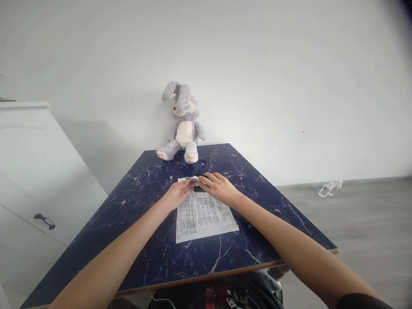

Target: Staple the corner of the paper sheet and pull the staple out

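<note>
A small black and silver object (200,188) sits over the far part of a printed sheet of paper (206,216); its exact kind is hard to make out behind my fingers. My right hand (220,187) curls over it from the right, fingers closed on its top. From the left, my left hand (178,194) pinches its left end with the fingertips close together, near the paper's upper left corner. The near part of the sheet lies flat on the dark blue marbled table (154,240).
A grey plush rabbit (185,124) sits at the table's far end against the white wall. To the left stands a white cabinet (41,171) with a black handle. A white and clear plastic item (328,189) lies on the floor at right.
</note>
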Available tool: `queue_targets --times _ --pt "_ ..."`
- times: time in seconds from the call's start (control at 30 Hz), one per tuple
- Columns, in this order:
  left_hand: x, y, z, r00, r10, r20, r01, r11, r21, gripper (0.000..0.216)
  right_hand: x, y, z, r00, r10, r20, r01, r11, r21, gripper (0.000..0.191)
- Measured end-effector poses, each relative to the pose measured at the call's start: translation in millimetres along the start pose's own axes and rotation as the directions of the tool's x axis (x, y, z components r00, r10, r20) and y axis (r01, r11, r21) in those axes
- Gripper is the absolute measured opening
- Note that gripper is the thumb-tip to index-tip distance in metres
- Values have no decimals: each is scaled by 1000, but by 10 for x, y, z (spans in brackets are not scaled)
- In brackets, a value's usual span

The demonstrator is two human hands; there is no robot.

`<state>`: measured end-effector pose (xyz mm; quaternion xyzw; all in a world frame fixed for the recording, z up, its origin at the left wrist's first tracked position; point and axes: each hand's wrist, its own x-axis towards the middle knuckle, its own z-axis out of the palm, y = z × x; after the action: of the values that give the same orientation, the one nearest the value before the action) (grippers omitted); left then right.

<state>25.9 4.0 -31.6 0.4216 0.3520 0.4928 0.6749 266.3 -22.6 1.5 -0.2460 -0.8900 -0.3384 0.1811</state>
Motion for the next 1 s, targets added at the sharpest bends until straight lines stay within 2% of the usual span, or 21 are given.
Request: queue_targets --times 0.27,0.37,0.43,0.47,0.53,0.6,0.7,0.77,0.83,0.87,0.93,1.0 --pt "0 -44 4 1000 -3 -17 4 1000 30 13 2 -11 -8 999 37 11 -38 996 76 42" --pt "-14 -44 23 993 64 -102 -55 995 85 13 -17 13 23 987 157 24 -158 964 214 53" --pt "-28 -24 36 964 199 -175 -168 970 176 19 -39 62 57 952 303 43 -293 864 410 57" --pt "-37 -7 41 938 280 -202 -231 944 236 24 -50 95 73 924 375 72 -356 780 516 53" --pt "-62 34 50 868 444 -223 -347 863 367 31 -68 163 98 870 454 190 -450 577 682 32" --pt "-101 83 64 792 574 -208 -419 759 498 34 -75 208 109 833 426 353 -521 388 760 11" --pt "-188 145 119 696 708 -122 -480 584 654 34 -66 195 115 812 293 505 -572 225 789 13" --pt "-251 169 175 681 732 -17 -515 495 700 32 -54 148 120 822 242 516 -563 213 798 15" --pt "-305 177 236 702 704 106 -546 437 715 32 -45 104 122 858 200 472 -512 272 815 15" --pt "-327 178 264 714 680 168 -559 408 722 33 -42 90 118 883 188 429 -468 309 828 17" --pt "-358 176 313 724 627 287 -586 340 736 34 -38 83 96 931 218 294 -357 373 856 33" --pt "-378 171 348 720 581 379 -612 277 740 33 -30 89 53 949 292 122 -242 419 875 51"
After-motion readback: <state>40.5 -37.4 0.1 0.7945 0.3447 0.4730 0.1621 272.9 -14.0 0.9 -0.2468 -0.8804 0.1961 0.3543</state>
